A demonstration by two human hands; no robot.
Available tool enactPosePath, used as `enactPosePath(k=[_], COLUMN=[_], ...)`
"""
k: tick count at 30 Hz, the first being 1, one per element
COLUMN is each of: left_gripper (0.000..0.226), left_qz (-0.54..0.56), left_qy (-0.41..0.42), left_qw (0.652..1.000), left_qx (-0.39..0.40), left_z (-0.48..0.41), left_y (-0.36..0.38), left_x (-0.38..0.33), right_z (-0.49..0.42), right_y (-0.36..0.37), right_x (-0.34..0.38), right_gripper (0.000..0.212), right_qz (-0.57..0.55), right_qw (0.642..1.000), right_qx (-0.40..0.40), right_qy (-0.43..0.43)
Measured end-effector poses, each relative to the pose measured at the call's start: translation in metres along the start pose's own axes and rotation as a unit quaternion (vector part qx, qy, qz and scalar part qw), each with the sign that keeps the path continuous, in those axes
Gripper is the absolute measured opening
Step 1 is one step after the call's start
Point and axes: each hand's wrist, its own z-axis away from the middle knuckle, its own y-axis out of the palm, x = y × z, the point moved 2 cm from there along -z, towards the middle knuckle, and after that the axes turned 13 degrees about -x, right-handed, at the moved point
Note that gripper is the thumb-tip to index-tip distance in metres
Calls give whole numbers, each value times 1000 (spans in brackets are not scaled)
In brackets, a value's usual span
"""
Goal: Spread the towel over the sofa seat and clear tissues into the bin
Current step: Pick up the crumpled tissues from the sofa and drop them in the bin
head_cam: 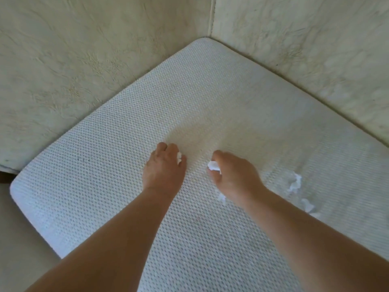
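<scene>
A white waffle-textured towel (pixel 210 98) lies flat over the sofa seat. My left hand (pixel 164 167) rests on the towel with its fingers curled round a small white tissue scrap (pixel 179 158). To its right, my right hand (pixel 233 175) grips a crumpled white tissue (pixel 213 166). More torn tissue pieces (pixel 295 183) lie loose on the towel to the right of my right wrist, with another piece (pixel 307 205) nearer me and a scrap (pixel 221 198) under the wrist. No bin is in view.
The cream sofa back (pixel 84 60) rises on the left and the sofa's other padded side (pixel 315 49) on the right, meeting at a corner seam at the top. A bare strip of seat (pixel 23 239) shows at the lower left.
</scene>
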Motion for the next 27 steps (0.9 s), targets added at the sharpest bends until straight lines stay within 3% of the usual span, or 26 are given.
enactPosePath(k=[4, 7, 9, 12, 14, 17, 21, 24, 27], left_gripper=[21, 14, 14, 19, 23, 28, 38, 47, 34], left_qz=[-1, 45, 87, 144, 176, 197, 176, 135, 78], left_qy=[-36, -31, -22, -3, 15, 56, 103, 116, 153], left_qw=[999, 998, 996, 988, 981, 970, 964, 958, 964], left_qx=[7, 7, 21, 54, 86, 134, 173, 223, 202], left_z=[3, 19, 35, 60, 76, 102, 123, 133, 139], left_y=[-2, -3, 2, 14, 23, 32, 47, 60, 69], left_x=[-10, -27, -47, -85, -113, -151, -179, -192, -200], right_z=[10, 43, 65, 74, 72, 84, 129, 162, 187], right_y=[-26, -55, -64, -59, -65, -93, -117, -128, -120], right_x=[-27, -70, -95, -117, -124, -143, -183, -212, -236], right_gripper=[10, 24, 38, 23, 13, 10, 10, 18, 39], right_qz=[-75, -26, 55, 81, 4, -109, -112, -66, -1], right_qw=[983, 960, 961, 971, 970, 921, 869, 840, 832], right_qx=[-136, -212, -162, -65, -110, -233, -288, -304, -223], right_qy=[96, 179, 219, 215, 218, 294, 386, 445, 508])
